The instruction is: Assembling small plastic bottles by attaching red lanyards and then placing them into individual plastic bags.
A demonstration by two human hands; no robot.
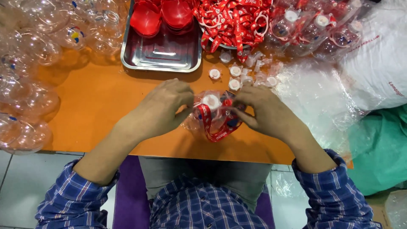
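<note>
My left hand and my right hand meet over the orange table, both gripping one small clear plastic bottle. The bottle has a white cap facing up and a red lanyard strap looped around it, hanging toward me. My left fingers pinch at the cap side; my right fingers hold the bottle's right side and the strap.
A steel tray with red lids stands at the back. A heap of red lanyards and several loose white caps lie behind my hands. Clear bottles pile at left; finished strapped bottles and plastic bags at right.
</note>
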